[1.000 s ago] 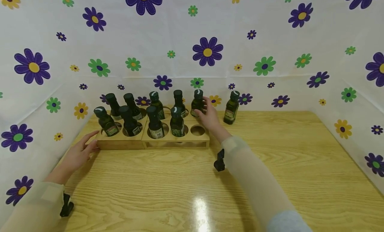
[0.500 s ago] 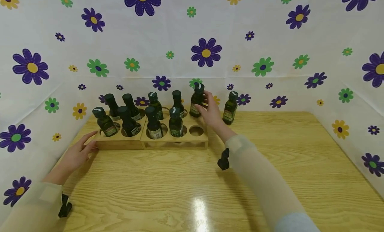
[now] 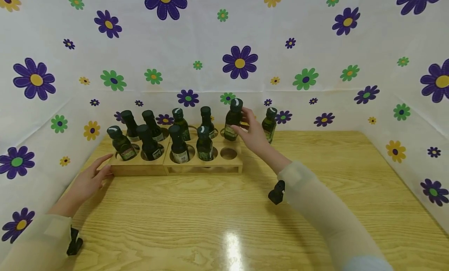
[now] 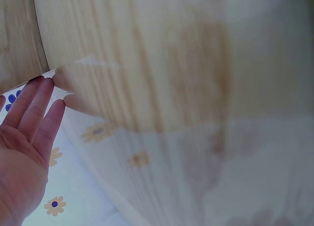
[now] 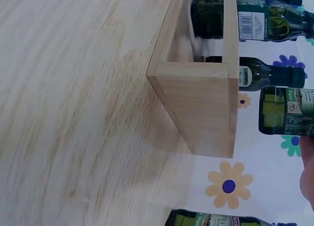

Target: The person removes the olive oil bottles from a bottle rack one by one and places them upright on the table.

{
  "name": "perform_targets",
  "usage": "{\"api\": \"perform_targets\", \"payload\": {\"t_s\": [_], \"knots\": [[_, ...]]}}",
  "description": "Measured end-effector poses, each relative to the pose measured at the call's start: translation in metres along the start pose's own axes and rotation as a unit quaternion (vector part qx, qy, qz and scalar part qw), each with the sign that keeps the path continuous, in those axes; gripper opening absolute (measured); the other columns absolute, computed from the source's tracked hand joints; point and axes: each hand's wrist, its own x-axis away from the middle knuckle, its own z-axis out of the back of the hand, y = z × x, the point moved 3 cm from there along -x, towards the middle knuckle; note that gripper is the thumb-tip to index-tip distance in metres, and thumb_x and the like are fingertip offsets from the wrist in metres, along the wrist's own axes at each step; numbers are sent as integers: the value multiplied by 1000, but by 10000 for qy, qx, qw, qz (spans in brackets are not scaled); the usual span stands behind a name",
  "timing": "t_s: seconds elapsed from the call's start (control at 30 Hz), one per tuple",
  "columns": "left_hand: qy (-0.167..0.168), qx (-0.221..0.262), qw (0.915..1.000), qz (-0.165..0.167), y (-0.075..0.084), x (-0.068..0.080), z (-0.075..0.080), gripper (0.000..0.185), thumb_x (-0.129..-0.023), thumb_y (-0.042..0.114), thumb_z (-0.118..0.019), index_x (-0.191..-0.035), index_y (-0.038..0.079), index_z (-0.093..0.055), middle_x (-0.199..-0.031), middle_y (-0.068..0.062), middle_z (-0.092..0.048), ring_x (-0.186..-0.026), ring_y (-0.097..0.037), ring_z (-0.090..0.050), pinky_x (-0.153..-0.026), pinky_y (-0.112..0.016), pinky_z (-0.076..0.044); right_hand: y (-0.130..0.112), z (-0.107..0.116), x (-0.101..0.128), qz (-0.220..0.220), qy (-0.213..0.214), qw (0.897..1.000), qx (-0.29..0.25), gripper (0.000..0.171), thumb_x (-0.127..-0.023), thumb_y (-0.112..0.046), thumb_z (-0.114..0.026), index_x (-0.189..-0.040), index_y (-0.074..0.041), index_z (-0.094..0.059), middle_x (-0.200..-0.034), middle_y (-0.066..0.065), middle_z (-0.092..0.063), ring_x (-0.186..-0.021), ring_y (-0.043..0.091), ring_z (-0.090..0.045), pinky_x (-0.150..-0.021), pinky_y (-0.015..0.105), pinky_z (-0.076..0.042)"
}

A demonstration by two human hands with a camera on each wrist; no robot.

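Note:
In the head view my right hand [image 3: 257, 136] grips a small dark green glass bottle [image 3: 233, 121] by its side. This bottle is raised above the back right hole of the wooden bottle rack [image 3: 203, 166]. In the right wrist view the held bottle [image 5: 294, 110] has its base above the rack's top board, and only part of a finger shows. At the rack's left end, my left hand [image 3: 84, 185] rests its fingertips against the wooden side, fingers fairly straight. Several other dark bottles [image 3: 179, 148] stand in the rack's holes, a few tilted.
A lone green bottle [image 3: 269, 125] stands on the wooden table [image 3: 315, 177] to the right of the rack, partly behind my right hand. The front right hole [image 3: 228, 153] holds no bottle. A white flowered cloth [image 3: 280, 25] encloses the back and sides.
My right hand has lifted the bottle up out of the back right hole and shifted it slightly right. The right forearm has swung to the right; the left hand stays at the rack's end.

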Motion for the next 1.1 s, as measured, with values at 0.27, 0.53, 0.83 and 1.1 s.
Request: {"api": "perform_targets", "payload": {"t_s": [0.27, 0.53, 0.83, 1.1], "knots": [[32, -10, 10000, 4, -1, 1, -1, 63, -105, 45, -29, -157, 12, -14, -129, -38, -50, -113, -49, -55, -58, -29, -42, 0, 18, 15, 206, 133, 9995, -191, 57, -95, -5, -62, -144, 4, -32, -137, 26, -45, -121, 38, -49, -99, 46, -41], [73, -10, 10000, -19, -1, 1, -1, 62, -106, 45, -28, -157, 12, -15, -129, -38, -50, -113, -49, -55, -57, -29, -43, 9, 43, 32, 237, 303, 9991, -181, 54, -94, -1, -62, -141, 6, -35, -130, 27, -49, -116, 39, -53, -96, 49, -43], [118, -139, 9998, -67, 0, 0, 0, 62, -106, 44, -28, -157, 12, -16, -128, -36, -52, -111, -48, -57, -59, -29, -44, 20, 74, 50, -96, 411, 9991, -74, 54, -96, -3, -61, -141, 4, -34, -131, 25, -48, -117, 36, -51, -95, 50, -43], [129, -84, 9999, -60, 1, 1, 0, 62, -106, 45, -29, -157, 11, -16, -128, -37, -52, -111, -48, -57, -56, -29, -43, 35, 94, 63, -366, 338, 9986, 180, 60, -97, -4, -58, -146, 6, -26, -137, 29, -41, -123, 42, -45, -98, 56, -38]]}}
